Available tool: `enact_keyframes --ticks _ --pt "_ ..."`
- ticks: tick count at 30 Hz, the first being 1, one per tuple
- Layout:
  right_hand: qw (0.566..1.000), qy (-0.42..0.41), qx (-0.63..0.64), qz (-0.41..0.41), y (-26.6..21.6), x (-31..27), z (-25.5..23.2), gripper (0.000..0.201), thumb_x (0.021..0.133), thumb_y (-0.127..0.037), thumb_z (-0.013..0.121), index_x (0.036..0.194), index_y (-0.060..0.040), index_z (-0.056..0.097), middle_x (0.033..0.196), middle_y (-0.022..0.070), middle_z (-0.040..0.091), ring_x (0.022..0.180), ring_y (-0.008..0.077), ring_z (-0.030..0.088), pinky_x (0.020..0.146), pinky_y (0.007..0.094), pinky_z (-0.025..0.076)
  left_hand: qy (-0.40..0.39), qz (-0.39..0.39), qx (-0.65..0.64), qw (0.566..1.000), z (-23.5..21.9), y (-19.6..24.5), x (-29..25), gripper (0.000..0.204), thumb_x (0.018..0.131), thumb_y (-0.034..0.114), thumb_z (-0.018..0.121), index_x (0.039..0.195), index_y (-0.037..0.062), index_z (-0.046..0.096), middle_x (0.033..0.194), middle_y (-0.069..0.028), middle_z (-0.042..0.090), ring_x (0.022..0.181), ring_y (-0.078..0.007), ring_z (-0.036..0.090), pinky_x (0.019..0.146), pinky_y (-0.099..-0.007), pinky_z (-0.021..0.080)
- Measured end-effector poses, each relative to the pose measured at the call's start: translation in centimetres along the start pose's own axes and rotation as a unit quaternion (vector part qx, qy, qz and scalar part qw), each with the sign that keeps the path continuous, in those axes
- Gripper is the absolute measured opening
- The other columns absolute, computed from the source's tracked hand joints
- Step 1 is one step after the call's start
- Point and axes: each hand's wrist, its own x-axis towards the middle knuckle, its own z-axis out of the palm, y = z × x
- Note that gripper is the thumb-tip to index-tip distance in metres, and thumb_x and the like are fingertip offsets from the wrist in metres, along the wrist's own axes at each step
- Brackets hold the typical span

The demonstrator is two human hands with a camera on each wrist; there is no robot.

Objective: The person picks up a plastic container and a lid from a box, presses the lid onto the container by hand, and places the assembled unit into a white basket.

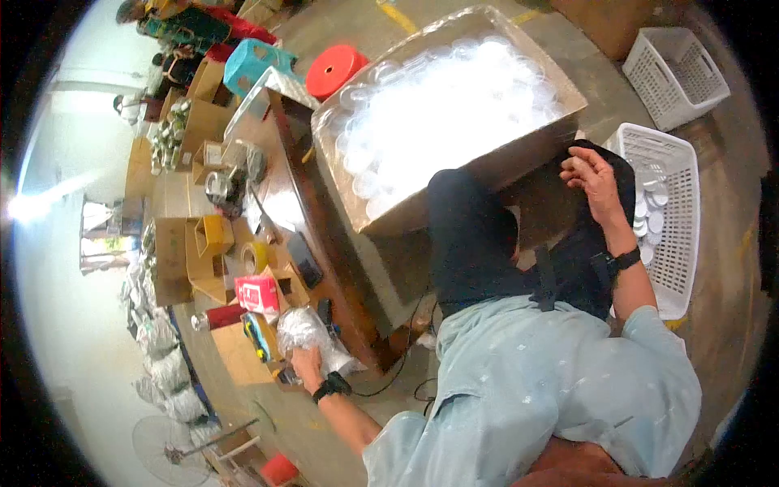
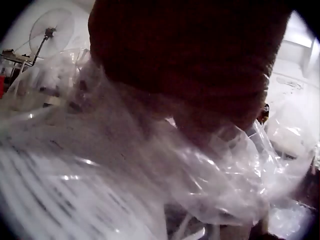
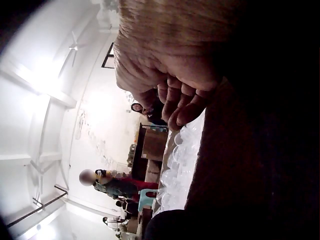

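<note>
While the person sits beside the wooden worktop (image 1: 284,191), the left hand (image 1: 307,363) grips a crumpled clear plastic bag (image 1: 312,334) at the worktop's near end, fingers curled into the film; the left wrist view shows the bag (image 2: 220,175) bunched under the hand (image 2: 200,70). The right hand (image 1: 594,177) rests on the raised knee in dark trousers, fingers loosely curled, holding nothing; right wrist view confirms curled fingers (image 3: 177,102). A large cardboard box (image 1: 454,114) of clear cups sits just beside the knee. White basket (image 1: 677,207) with lids stands on the floor, near the right hand.
</note>
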Motion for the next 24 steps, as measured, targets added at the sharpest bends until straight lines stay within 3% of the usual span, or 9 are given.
enact_keyframes --ticks 3,6,8,12,14,18,20,24 --pt "1.0 -0.001 0.0 -0.002 0.1 0.0 -0.1 0.039 0.099 -0.025 0.062 0.129 -0.0005 0.058 0.104 0.0094 0.07 0.087 0.0153 0.068 0.075 0.0277 0.053 0.017 -0.021 -0.03 0.999 0.9 -0.5 1.3 0.062 0.082 0.046 0.07 0.112 -0.0076 0.066 0.116 -0.0341 0.064 0.11 -0.0496 0.061 0.094 -0.0527 0.049" --pt "1.0 -0.01 0.004 0.005 0.0 0.0 -0.1 0.039 0.099 -0.025 0.062 0.128 -0.0007 0.058 0.104 0.0095 0.07 0.087 0.0156 0.069 0.076 0.0276 0.053 0.004 -0.017 -0.015 1.0 0.8 -1.3 1.7 0.06 0.078 0.038 0.072 0.113 -0.01 0.064 0.114 -0.035 0.064 0.11 -0.0489 0.061 0.095 -0.0513 0.049" --pt "1.0 -0.015 0.009 0.008 0.1 -0.1 -0.1 0.039 0.099 -0.025 0.062 0.128 -0.0007 0.058 0.104 0.0095 0.07 0.087 0.0156 0.069 0.075 0.0276 0.053 0.017 0.035 0.001 0.999 1.2 -2.7 2.3 0.054 0.078 0.035 0.073 0.107 -0.0099 0.067 0.109 -0.0342 0.066 0.108 -0.0489 0.062 0.094 -0.051 0.049" --pt "1.0 -0.008 -0.003 0.0 -0.1 -0.2 0.1 0.039 0.098 -0.025 0.062 0.128 -0.0008 0.058 0.104 0.0092 0.07 0.087 0.0152 0.068 0.075 0.0274 0.053 0.061 0.062 -0.019 0.996 -0.3 -2.7 1.3 0.048 0.078 0.032 0.075 0.103 -0.0085 0.069 0.107 -0.0325 0.067 0.104 -0.048 0.063 0.092 -0.0501 0.049" --pt "1.0 -0.009 -0.007 -0.001 0.0 0.0 0.1 0.039 0.098 -0.026 0.062 0.128 -0.0008 0.058 0.104 0.0092 0.069 0.086 0.0151 0.068 0.075 0.0274 0.053 0.108 0.111 -0.055 0.987 -0.3 -3.6 1.5 0.046 0.078 0.031 0.075 0.105 -0.0062 0.07 0.107 -0.0303 0.068 0.101 -0.047 0.065 0.091 -0.0487 0.05" --pt "1.0 -0.015 0.006 0.002 0.3 0.2 -0.2 0.04 0.098 -0.026 0.063 0.128 -0.0002 0.058 0.104 0.0093 0.069 0.086 0.015 0.068 0.075 0.0274 0.054 0.1 0.086 -0.044 0.99 -3.3 -1.5 -0.2 0.045 0.078 0.033 0.076 0.107 -0.0019 0.071 0.109 -0.0275 0.069 0.1 -0.0458 0.065 0.091 -0.048 0.05" --pt "1.0 -0.003 -0.016 0.007 -0.2 0.0 0.4 0.038 0.099 -0.025 0.062 0.129 -0.0006 0.058 0.105 0.0081 0.069 0.087 0.0142 0.068 0.075 0.0268 0.054 0.155 0.112 -0.051 0.98 -4.2 -1.3 -1.1 0.046 0.077 0.037 0.078 0.108 0.0033 0.072 0.107 -0.0253 0.07 0.099 -0.0444 0.066 0.089 -0.0484 0.05" --pt "1.0 -0.015 -0.011 0.0 0.6 0.5 -0.3 0.036 0.101 -0.024 0.06 0.128 -0.0017 0.058 0.107 0.0074 0.069 0.09 0.0132 0.068 0.075 0.0241 0.053 0.089 0.079 -0.088 0.989 -3.3 -3.3 0.5 0.047 0.075 0.041 0.079 0.108 0.0072 0.073 0.105 -0.0241 0.071 0.097 -0.0434 0.067 0.088 -0.0486 0.051"
